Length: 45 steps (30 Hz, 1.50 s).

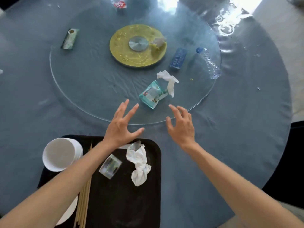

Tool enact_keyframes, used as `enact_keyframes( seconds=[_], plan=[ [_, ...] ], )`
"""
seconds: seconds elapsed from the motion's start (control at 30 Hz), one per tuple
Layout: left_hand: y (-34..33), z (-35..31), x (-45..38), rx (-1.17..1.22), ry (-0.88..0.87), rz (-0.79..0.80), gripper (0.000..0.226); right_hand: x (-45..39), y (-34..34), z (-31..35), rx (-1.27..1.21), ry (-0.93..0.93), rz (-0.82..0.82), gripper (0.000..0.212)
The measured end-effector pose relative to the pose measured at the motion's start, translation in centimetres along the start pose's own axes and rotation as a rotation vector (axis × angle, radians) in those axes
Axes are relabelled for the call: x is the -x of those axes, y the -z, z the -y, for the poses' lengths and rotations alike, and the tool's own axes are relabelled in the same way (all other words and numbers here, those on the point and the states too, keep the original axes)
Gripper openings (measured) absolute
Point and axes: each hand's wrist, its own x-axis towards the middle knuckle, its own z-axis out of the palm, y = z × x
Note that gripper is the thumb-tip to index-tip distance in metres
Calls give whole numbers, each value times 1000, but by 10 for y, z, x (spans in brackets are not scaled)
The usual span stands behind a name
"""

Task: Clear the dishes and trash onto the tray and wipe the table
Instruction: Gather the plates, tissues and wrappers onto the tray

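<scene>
Ahead, a crumpled teal wrapper (152,94) (white tissue (169,81) beside it), both hands' fingers (130,111) spread, empty.

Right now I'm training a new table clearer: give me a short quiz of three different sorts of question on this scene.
1. True or false: the left hand grips the teal packet.
2. Which lies on the black tray? A) plastic bottle B) white cup C) blue box
3. Fill in: the yellow disc sits under the glass ____.

Key: 1 false, both hands are open above the table; 2 B; 3 turntable.
</scene>
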Motion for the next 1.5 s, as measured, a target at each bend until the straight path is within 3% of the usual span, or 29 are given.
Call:
enact_keyframes(
  seconds=[0.23,0.37,0.47,0.6,0.77,1.03,1.5],
  plan=[
    [-12,-23,-136,-20,59,33,104,-128,8,-8,55,6,82,62],
    [-43,-21,-172,-74,144,140,104,-167,-16,-16,49,-28,172,64],
    [-64,-18,-180,-131,214,194,92,-180,-36,-24,11,-36,203,60],
    [-76,-6,-183,-47,145,105,75,-183,-53,-32,-67,-16,130,53],
    [-72,3,-181,119,109,70,71,-174,-56,-34,-121,6,26,48],
    [-36,2,-126,171,176,-14,71,-123,-29,-16,-201,51,-14,47],
    [24,5,78,208,209,-119,75,62,-11,55,-287,154,39,50]
  ],
)
